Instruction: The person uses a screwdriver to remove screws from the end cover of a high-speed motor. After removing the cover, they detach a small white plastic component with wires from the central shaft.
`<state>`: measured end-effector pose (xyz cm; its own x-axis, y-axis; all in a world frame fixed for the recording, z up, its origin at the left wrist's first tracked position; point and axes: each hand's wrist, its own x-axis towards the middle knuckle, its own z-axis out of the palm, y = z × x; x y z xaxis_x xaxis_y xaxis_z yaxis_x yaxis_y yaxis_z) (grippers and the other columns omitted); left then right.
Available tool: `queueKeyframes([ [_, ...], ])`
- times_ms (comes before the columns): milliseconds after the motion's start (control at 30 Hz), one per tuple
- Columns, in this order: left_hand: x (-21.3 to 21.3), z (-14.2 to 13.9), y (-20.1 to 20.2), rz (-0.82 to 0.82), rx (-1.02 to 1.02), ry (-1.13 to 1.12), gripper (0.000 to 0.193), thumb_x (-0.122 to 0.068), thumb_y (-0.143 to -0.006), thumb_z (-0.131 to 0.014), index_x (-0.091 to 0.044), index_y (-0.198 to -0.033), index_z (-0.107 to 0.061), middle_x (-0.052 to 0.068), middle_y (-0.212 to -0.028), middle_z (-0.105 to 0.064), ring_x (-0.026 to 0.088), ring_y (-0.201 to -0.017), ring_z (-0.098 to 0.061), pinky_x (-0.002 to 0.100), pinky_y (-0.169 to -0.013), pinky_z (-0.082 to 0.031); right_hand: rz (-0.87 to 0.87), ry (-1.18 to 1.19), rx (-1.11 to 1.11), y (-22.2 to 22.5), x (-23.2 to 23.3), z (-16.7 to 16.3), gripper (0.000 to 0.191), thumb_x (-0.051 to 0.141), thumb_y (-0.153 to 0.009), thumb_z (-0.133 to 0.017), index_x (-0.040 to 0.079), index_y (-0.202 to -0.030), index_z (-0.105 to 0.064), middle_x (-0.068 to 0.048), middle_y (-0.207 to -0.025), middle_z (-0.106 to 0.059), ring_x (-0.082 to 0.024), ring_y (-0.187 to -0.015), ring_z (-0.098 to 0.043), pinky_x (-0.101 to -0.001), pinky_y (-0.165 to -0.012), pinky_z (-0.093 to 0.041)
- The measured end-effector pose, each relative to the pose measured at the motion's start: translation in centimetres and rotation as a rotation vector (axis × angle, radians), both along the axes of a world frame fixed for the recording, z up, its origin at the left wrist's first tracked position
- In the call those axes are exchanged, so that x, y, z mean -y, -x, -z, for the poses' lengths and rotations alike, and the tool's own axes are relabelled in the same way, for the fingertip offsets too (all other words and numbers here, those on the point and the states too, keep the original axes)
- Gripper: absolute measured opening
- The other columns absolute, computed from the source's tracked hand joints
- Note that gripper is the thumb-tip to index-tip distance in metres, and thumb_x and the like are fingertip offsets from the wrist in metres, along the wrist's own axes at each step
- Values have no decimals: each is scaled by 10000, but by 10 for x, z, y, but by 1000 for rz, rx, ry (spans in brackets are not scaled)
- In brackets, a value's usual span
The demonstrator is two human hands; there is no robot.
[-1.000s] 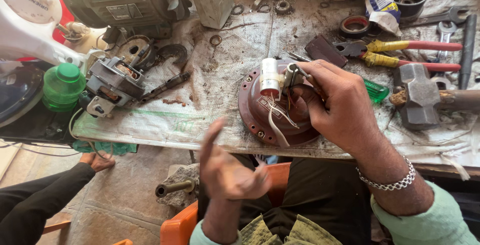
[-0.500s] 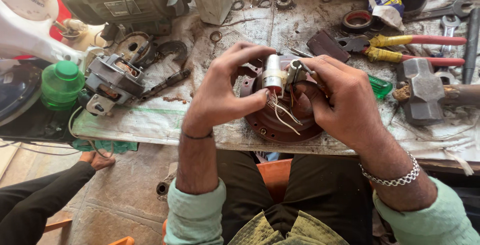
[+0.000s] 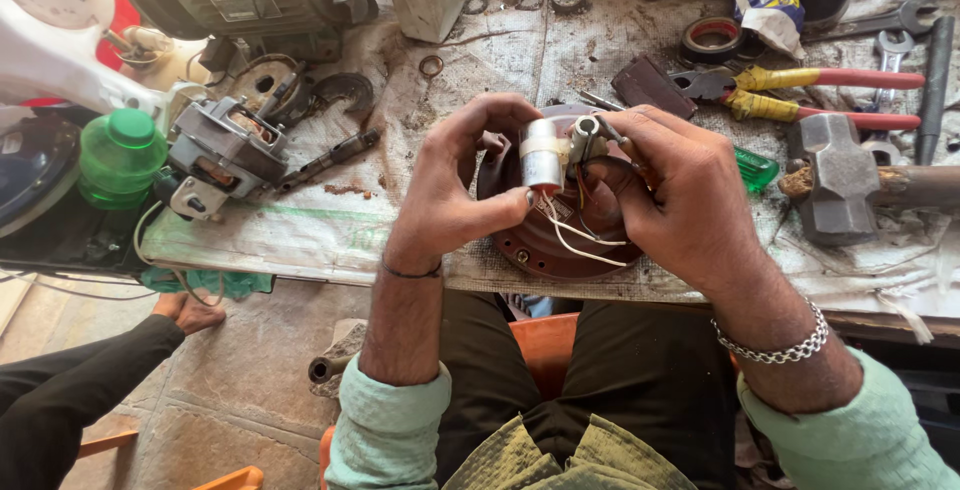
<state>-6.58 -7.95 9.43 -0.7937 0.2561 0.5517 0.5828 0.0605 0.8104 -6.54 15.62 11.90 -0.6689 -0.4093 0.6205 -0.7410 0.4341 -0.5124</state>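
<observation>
A: What was nearest to the camera?

B: The person's lap in dark trousers, with an orange seat (image 3: pixel 545 345) between the legs. At the near left, a foot (image 3: pixel 190 312) of another person rested on the floor.

A: And the hands?

B: Both were raised just above the near edge of the surface (image 3: pixel 330 235). The left hand (image 3: pixel 450 195) was partly closed: its thumb and fingertips pinched a small white cylinder (image 3: pixel 543 153), like a capacitor. The right hand (image 3: pixel 675 200) was curled closed around a small metal part (image 3: pixel 587 137) just beside the cylinder. How this part was joined to the cylinder, I could not tell. Thin white wires (image 3: pixel 570 235) hung down from the cylinder.

A: What was under them?

B: A round dark red motor cover (image 3: pixel 545 240) lay on the surface, directly below the hands.

A: And farther?

B: To the right lay a hammer head (image 3: pixel 835 175), and beyond it pliers with red and yellow handles (image 3: pixel 800 95). To the left were a small motor (image 3: pixel 220 155) and a green bottle (image 3: pixel 120 155). At the far right stood a roll of black tape (image 3: pixel 712 40).
</observation>
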Motion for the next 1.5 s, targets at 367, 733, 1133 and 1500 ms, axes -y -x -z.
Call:
queueKeyframes([
  [367,-4,12,-9,-68,-234,86,575,-91,-747,-693,-70,-1313,-596,135,-1415,-547,256,-1389,-537,378,-1225,-449,153,-58,57,-18,-15,-18,102,138,-937,-755,60,-1001,-769,-68,-896,-771,-175,-473,-563,-324,-429,-400],
  [733,0,-20,-28,-190,-471,514,306,-90,-718,-813,-162,-1014,-792,142,-1412,-500,375,-1459,-420,501,-1197,-307,11,-367,232,-49,-24,-34,271,209,-821,-787,72,-1050,-740,-94,-872,-761,-282,-779,-744,-373,-650,-560],
  [1133,-4,-12,-32,11,-302,370,215,-31,-891,-723,-100,-1079,-647,127,-1288,-418,313,-1321,-446,435,-1172,-384,264,-331,411,-28,-37,-35,270,128,-879,-829,130,-1147,-803,-132,-627,-617,-275,-521,-573,-415,-472,-435],
  [1500,-1,-18,-31,-11,-327,417,364,-91,-715,-807,-94,-1037,-639,136,-1224,-418,313,-1229,-420,463,-1136,-399,62,-218,-42,-32,-12,-23,263,134,-819,-838,38,-1053,-765,-132,-903,-754,-236,-741,-743,-347,-624,-567],
])
